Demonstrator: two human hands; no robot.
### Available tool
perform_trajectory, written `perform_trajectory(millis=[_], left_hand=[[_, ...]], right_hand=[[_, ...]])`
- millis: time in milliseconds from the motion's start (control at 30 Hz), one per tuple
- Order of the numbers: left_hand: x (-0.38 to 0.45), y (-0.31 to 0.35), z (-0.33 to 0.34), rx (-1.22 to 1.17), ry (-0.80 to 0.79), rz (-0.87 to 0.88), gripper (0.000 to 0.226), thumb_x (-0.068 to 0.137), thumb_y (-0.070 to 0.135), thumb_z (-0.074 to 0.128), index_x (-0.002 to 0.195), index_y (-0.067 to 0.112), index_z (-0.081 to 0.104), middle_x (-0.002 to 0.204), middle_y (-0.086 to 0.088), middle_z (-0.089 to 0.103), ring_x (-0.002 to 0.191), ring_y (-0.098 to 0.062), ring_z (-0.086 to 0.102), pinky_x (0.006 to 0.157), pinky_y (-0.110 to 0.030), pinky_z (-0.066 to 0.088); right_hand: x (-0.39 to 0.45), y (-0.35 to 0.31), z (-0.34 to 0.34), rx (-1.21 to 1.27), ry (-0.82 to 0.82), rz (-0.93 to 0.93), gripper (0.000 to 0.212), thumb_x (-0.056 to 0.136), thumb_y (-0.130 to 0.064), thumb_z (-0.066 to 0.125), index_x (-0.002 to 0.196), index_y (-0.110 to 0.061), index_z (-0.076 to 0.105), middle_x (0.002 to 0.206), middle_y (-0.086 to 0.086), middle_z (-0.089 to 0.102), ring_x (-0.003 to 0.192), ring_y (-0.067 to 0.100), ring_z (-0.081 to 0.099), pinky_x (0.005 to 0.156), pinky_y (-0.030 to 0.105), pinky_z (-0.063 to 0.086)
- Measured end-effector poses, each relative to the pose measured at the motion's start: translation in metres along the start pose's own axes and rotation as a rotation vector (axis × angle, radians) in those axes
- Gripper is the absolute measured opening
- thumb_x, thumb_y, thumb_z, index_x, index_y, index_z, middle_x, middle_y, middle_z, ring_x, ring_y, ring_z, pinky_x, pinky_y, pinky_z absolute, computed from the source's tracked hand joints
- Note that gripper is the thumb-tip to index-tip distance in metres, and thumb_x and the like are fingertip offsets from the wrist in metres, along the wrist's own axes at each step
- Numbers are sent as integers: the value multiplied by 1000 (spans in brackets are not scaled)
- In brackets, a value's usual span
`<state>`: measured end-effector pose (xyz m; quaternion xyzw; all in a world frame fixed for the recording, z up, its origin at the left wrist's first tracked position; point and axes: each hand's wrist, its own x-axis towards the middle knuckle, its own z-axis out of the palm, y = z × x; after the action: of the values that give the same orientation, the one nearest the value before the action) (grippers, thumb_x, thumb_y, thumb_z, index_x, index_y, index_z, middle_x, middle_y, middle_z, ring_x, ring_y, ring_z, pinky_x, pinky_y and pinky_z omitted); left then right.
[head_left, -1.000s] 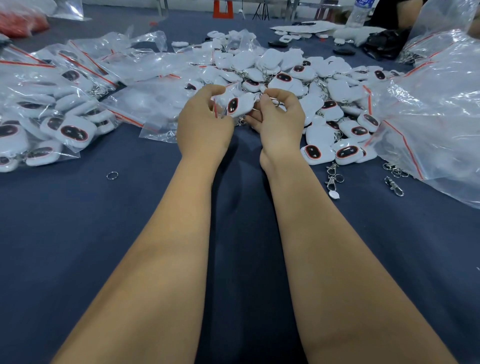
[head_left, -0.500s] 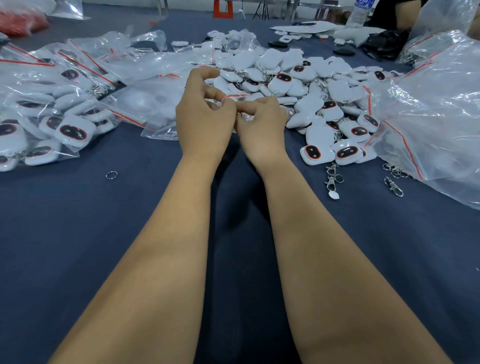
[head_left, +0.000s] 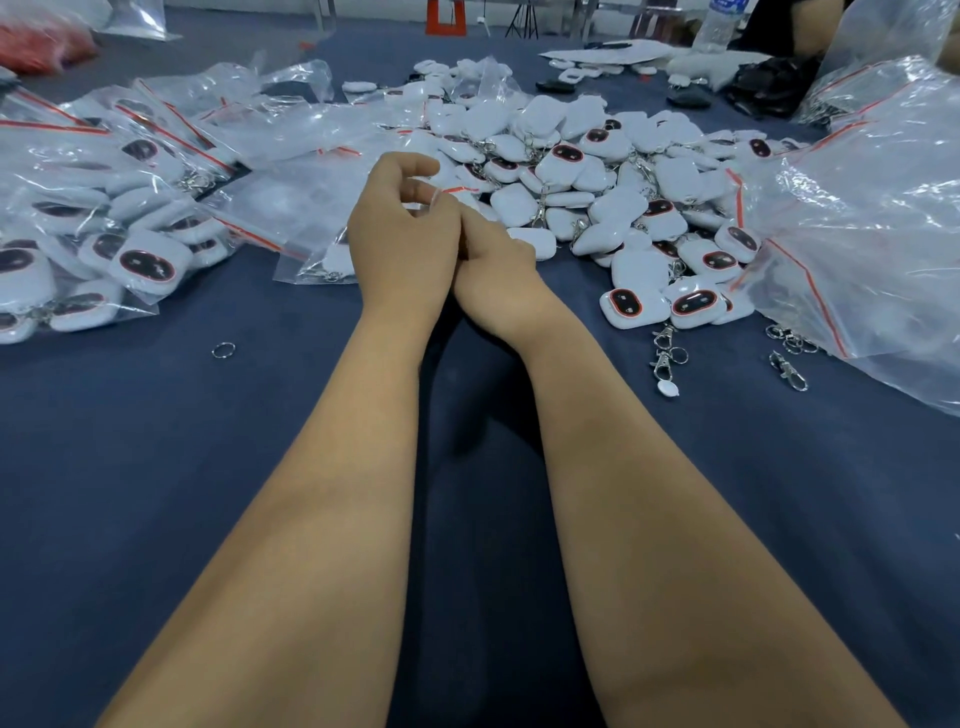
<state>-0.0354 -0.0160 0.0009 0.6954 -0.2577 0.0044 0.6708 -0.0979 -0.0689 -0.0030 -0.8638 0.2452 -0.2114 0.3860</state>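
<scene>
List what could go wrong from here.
The left hand pinches the zip bag at its red seal; part may stay unsealed.
The right hand has hidden fingers, so the bag could slip.
The loose ring lies apart on the table and may be forgotten.

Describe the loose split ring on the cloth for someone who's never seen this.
Start on the blue cloth left of the left forearm. On the near side of the heap of bagged white keychains lies a small silver split ring. It sits alone, bare: no clasp, no bag, no white case.
</scene>
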Motion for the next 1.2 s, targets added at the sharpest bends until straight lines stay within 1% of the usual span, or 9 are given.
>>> perform_trajectory(millis=[200,367,500,600,800,900,1000,1100,1200], left_hand=[[2,-4,1,36,-46,-81,27,81,9,50,95,29,62,75,13,60,74,-7,61,80,-35,55],[5,-11,1,114,-81,-186,22,83,14,49,94,30,58,80,9,62,84,-23,66,79,-44,56],[4,-14,2,227,-26,-124,35,83,3,44,110,26,46,71,9,54,72,-21,56,65,-34,42],[3,-15,0,187,3,-88,35,80,-3,36,97,27,41,70,6,49,64,-21,48,60,-37,40],[8,-14,3,27,-11,-134,35,78,-1,39,66,27,57,61,6,56,61,-20,51,59,-34,44],[8,-15,3,-8,-31,-147,37,76,0,39,62,27,62,55,7,56,57,-18,49,59,-32,43],[8,-17,3,13,-80,-156,38,77,3,39,66,27,66,56,4,55,58,-20,48,59,-33,41],[9,-17,4,26,-105,-163,38,80,3,41,70,29,67,56,6,55,58,-19,48,60,-31,42],[8,-17,4,44,-115,-169,35,82,7,45,72,32,67,53,12,55,52,-13,46,58,-29,43]], right_hand=[[0,2,1,70,120,19,39,85,1,46,109,-15,71,99,-1,74,99,19,66,91,41,51],[0,4,-6,76,377,70,39,78,2,43,94,-18,73,100,-3,72,99,18,61,88,37,49],[1,9,-9,-244,415,112,43,81,-4,47,114,-23,67,123,2,61,119,26,47,99,37,39],[2,13,-9,-354,336,214,53,82,-11,50,133,-25,55,134,3,53,129,29,37,105,36,32],[2,16,-7,-382,279,172,51,88,-11,47,136,-25,52,132,4,54,124,30,37,102,36,33],[5,15,-8,-171,331,172,31,99,-21,42,125,-22,59,122,2,62,117,28,46,100,39,38],[6,12,-11,155,405,190,27,101,-20,38,88,-19,61,86,-3,59,85,19,50,78,35,41],[6,10,-11,387,457,187,27,102,-17,37,97,-11,63,91,2,61,82,17,55,76,35,52],[6,8,-10,568,441,188,15,100,-15,43,107,-16,56,88,5,59,67,20,59,54,23,51]])
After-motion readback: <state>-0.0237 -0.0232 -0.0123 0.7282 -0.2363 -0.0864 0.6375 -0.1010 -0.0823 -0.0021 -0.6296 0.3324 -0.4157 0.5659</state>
